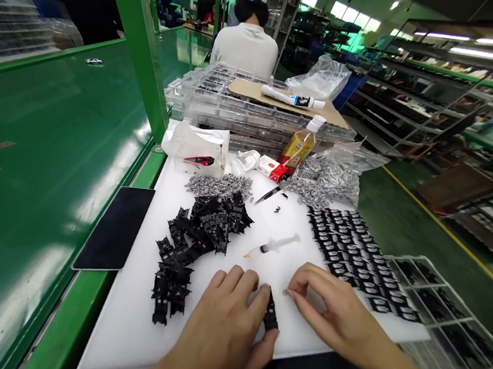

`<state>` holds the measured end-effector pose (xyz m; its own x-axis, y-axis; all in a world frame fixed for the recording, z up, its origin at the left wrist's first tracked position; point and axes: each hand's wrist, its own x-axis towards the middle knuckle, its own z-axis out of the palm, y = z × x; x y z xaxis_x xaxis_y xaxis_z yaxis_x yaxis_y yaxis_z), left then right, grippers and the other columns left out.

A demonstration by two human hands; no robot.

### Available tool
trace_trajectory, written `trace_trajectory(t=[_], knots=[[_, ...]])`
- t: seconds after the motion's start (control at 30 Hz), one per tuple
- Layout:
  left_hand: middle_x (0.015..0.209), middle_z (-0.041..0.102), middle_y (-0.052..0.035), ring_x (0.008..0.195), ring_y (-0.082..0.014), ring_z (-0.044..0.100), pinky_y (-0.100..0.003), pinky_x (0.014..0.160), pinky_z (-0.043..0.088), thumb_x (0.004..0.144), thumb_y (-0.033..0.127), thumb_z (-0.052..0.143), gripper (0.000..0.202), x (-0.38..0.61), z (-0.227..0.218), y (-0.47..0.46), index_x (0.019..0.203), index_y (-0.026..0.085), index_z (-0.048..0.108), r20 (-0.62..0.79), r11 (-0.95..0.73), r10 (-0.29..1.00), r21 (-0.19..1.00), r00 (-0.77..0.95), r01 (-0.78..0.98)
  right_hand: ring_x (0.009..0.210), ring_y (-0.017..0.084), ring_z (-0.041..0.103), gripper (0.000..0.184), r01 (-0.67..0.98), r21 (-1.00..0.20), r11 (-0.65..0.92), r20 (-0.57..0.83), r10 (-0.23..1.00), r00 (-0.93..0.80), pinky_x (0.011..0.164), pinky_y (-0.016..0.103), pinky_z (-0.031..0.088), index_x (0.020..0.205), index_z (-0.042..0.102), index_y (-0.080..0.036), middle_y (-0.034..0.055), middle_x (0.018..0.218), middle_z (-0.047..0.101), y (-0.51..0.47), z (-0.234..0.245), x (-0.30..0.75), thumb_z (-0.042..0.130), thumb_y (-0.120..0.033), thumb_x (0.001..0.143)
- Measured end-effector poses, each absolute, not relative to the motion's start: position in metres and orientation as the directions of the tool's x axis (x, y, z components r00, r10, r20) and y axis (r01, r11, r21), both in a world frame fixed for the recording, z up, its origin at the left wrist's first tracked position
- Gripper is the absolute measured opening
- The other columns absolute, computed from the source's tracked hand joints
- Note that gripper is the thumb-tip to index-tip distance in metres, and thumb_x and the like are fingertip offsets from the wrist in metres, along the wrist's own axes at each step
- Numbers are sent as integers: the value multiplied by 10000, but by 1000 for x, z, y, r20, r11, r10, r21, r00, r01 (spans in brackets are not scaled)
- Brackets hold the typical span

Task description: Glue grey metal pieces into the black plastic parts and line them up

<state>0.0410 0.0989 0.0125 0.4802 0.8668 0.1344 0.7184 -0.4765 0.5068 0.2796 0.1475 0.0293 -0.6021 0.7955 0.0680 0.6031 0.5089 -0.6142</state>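
One black plastic part (271, 315) — upright in left hand (214, 328) | right hand (338, 314) pinching tiny silver clip (287, 293)

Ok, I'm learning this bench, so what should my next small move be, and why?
Probably bring the small silvery metal piece pinched in your right hand to the black plastic part. Your left hand already steadies that part on the white plastic board, and the two are nearly touching.
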Motion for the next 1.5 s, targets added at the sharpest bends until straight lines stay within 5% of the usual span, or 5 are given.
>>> trace_trajectory(t=[0.57, 0.83, 1.1, 1.5], knots=[[1120, 573, -68, 1040, -304, 501, -505, 848, 461, 981, 347, 603, 243, 42, 12, 100, 1195, 232, 590, 105, -477, 863, 489, 493, 730, 950, 199, 637, 147, 564, -570, 598, 40, 705, -708, 830, 361, 526, 1126, 584, -234, 46, 1043, 636, 129, 25, 266, 472, -142, 1104], [1139, 581, -70, 1054, -302, 504, -501, 850, 456, 992, 361, 595, 285, 42, 11, 100, 1246, 232, 587, 126, -489, 861, 471, 493, 734, 922, 206, 647, 139, 592, -567, 573, 44, 738, -673, 811, 367, 533, 1075, 597, -221, 48, 1012, 650, 124, 26, 264, 482, -146, 1099], [1150, 596, -75, 1057, -303, 516, -500, 848, 465, 970, 361, 636, 345, 42, 10, 99, 1282, 222, 584, 138, -499, 858, 456, 495, 737, 814, 224, 650, 233, 715, -434, 548, -6, 792, -611, 740, 395, 533, 1015, 636, -217, 46, 935, 636, 115, 27, 254, 434, -136, 1096], [1140, 602, -79, 1053, -305, 525, -486, 845, 461, 966, 359, 636, 330, 42, 12, 100, 1264, 224, 595, 136, -492, 862, 463, 489, 738, 789, 215, 650, 252, 750, -443, 491, -23, 830, -557, 736, 382, 535, 988, 663, -214, 47, 908, 646, 112, 25, 250, 443, -143, 1086]])
